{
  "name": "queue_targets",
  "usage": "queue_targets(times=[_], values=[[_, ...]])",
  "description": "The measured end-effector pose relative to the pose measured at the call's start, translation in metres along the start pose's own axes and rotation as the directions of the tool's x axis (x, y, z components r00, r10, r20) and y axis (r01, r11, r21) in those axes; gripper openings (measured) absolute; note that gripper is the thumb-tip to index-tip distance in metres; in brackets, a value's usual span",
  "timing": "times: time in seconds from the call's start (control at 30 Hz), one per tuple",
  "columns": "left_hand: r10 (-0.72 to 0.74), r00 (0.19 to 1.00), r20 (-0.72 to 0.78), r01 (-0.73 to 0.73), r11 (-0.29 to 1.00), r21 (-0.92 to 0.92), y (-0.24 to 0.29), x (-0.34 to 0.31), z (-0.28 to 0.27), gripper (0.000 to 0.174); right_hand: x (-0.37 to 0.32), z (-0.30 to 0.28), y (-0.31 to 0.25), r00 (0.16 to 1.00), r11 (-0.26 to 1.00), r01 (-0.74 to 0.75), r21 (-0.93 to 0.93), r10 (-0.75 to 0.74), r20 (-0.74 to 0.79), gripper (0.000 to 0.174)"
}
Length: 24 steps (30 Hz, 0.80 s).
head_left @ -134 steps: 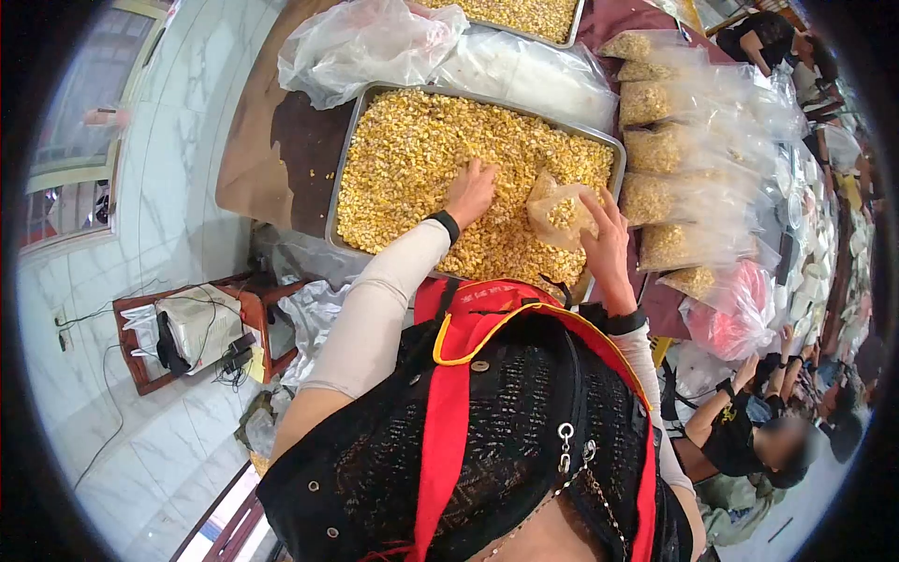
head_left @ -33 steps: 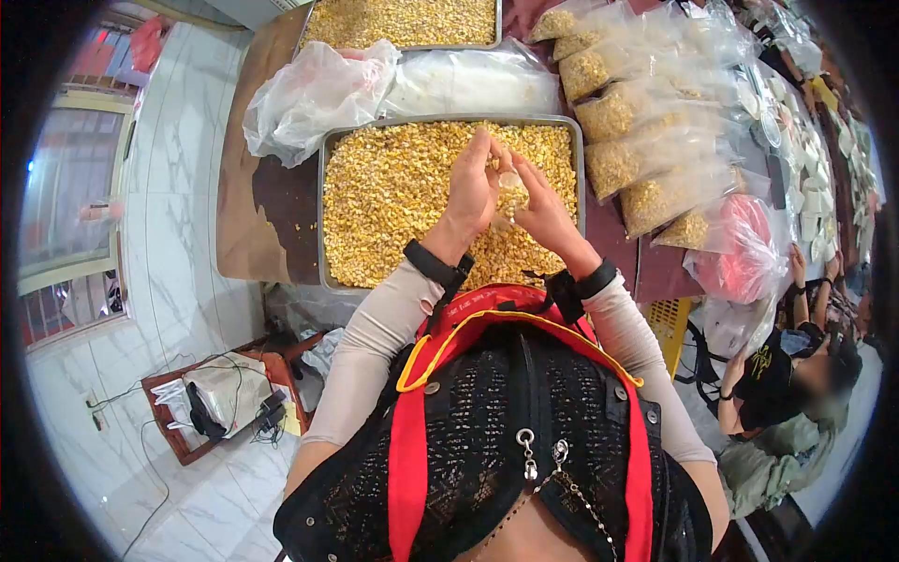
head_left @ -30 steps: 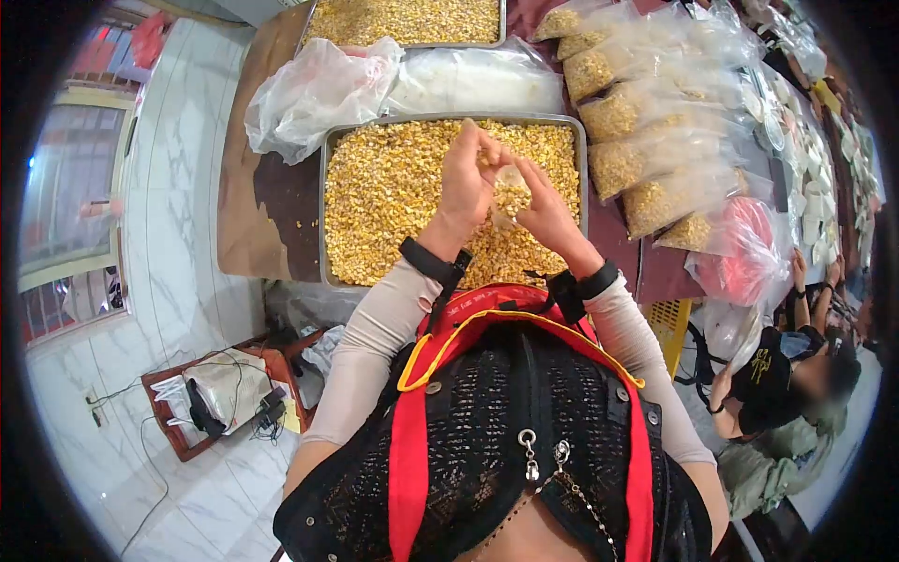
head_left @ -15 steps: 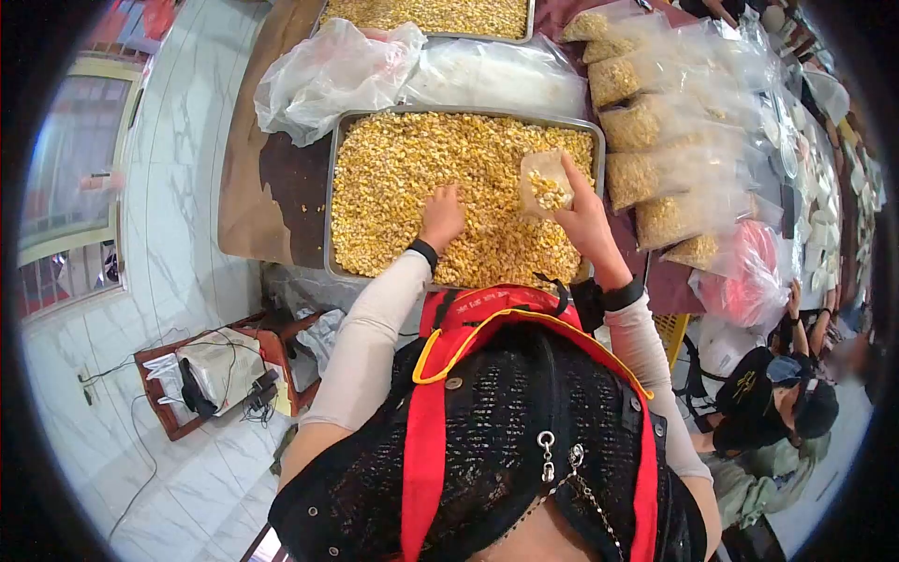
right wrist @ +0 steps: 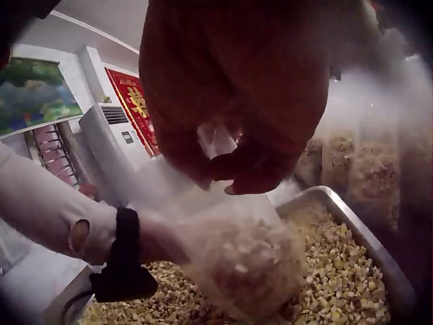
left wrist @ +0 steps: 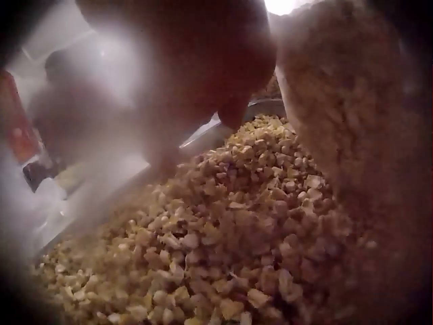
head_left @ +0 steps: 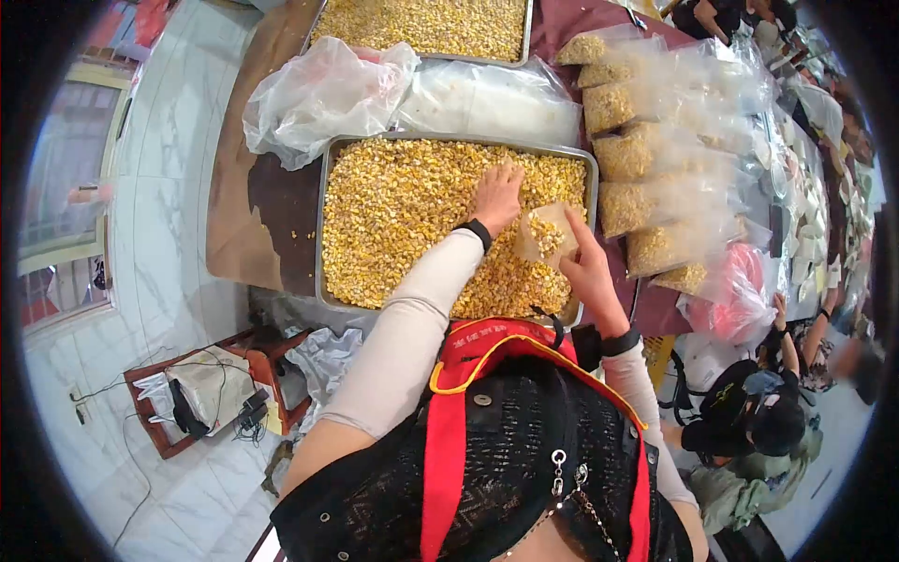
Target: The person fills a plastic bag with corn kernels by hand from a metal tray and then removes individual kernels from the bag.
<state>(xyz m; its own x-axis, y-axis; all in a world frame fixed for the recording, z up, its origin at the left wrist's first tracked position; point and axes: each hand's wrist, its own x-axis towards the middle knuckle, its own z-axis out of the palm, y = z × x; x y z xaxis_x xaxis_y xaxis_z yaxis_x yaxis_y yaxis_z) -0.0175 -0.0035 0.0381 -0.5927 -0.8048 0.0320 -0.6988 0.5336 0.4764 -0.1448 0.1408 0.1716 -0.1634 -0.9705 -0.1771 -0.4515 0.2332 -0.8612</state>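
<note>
A metal tray (head_left: 330, 169) is heaped with yellow corn kernels (head_left: 403, 206). My right hand (head_left: 592, 276), at the tray's right side, pinches the rim of a small clear plastic bag (head_left: 543, 236). The right wrist view shows thumb and fingertips meeting at the top of that bag (right wrist: 250, 264), with kernels bulging in its lower part. My left hand (head_left: 497, 198) lies palm down on the kernels just left of the bag, fingers extended away from me. In the left wrist view it is a dark blur over the kernels (left wrist: 223, 237).
Several filled clear bags (head_left: 626, 155) lie in a row right of the tray, with a pink-red plastic bundle (head_left: 740, 290) below them. Behind are crumpled plastic (head_left: 328, 98), a flat plastic stack (head_left: 492, 101) and a second corn tray (head_left: 421, 28). Other people (head_left: 763, 412) are at right.
Both hands were together at the bag a second ago. My left hand then dropped onto the kernels and has since slid right, toward the bag. The right hand keeps its hold on the bag.
</note>
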Motion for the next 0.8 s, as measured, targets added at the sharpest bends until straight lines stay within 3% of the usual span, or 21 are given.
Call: queue_targets(times=[0.03, 0.13, 0.2, 0.27, 0.33, 0.4, 0.47, 0.53, 0.63, 0.73, 0.8], values=[[-0.035, 0.999, 0.015, 0.034, 0.999, 0.012, 0.006, 0.007, 0.003, 0.045, -0.002, -0.003, -0.010, 0.995, 0.994, -0.101, 0.041, 0.100, 0.031, 0.072], [-0.046, 0.994, 0.098, 0.046, 0.999, 0.005, 0.005, 0.015, 0.010, 0.051, -0.003, 0.001, -0.005, 1.000, 0.999, -0.005, 0.049, 0.006, -0.026, 0.072], [-0.023, 0.972, 0.234, -0.003, 0.994, 0.109, 0.002, 0.014, 0.012, 0.051, -0.003, -0.001, -0.005, 1.000, 0.999, -0.009, 0.052, 0.010, -0.028, 0.071], [-0.013, 0.970, 0.243, -0.004, 0.998, 0.068, -0.007, 0.009, 0.007, 0.047, -0.002, -0.004, -0.006, 0.999, 0.997, -0.046, 0.059, 0.048, -0.024, 0.070], [0.006, 0.928, 0.372, -0.112, 0.958, 0.265, -0.020, 0.002, 0.002, 0.041, 0.001, -0.006, -0.005, 0.999, 0.997, -0.047, 0.064, 0.048, -0.019, 0.070], [0.002, 0.935, 0.354, -0.090, 0.969, 0.231, -0.036, -0.011, -0.004, 0.038, 0.002, -0.007, -0.003, 0.999, 0.997, -0.041, 0.069, 0.041, -0.003, 0.070], [0.005, 0.979, 0.204, -0.066, 0.953, 0.297, -0.053, -0.024, -0.006, 0.036, 0.003, -0.005, -0.002, 1.000, 0.999, 0.001, 0.054, -0.001, -0.006, 0.069], [-0.025, 0.976, 0.217, -0.036, 0.962, 0.270, -0.058, -0.040, -0.025, 0.035, 0.004, -0.003, -0.003, 1.000, 0.998, 0.015, 0.061, -0.015, 0.001, 0.069], [-0.008, 0.997, 0.082, -0.019, 0.946, 0.323, -0.069, -0.066, -0.027, 0.036, 0.004, 0.000, 0.000, 0.999, 0.998, 0.055, 0.028, -0.055, -0.001, 0.069], [0.037, 0.985, 0.168, -0.104, 0.907, 0.408, -0.065, -0.092, -0.032, 0.038, 0.006, 0.004, 0.000, 0.995, 0.995, 0.094, -0.009, -0.094, -0.015, 0.071], [0.007, 0.968, 0.251, -0.096, 0.935, 0.342, -0.055, -0.103, -0.036, 0.043, 0.008, 0.006, -0.002, 0.994, 0.994, 0.110, -0.014, -0.111, -0.020, 0.072]])
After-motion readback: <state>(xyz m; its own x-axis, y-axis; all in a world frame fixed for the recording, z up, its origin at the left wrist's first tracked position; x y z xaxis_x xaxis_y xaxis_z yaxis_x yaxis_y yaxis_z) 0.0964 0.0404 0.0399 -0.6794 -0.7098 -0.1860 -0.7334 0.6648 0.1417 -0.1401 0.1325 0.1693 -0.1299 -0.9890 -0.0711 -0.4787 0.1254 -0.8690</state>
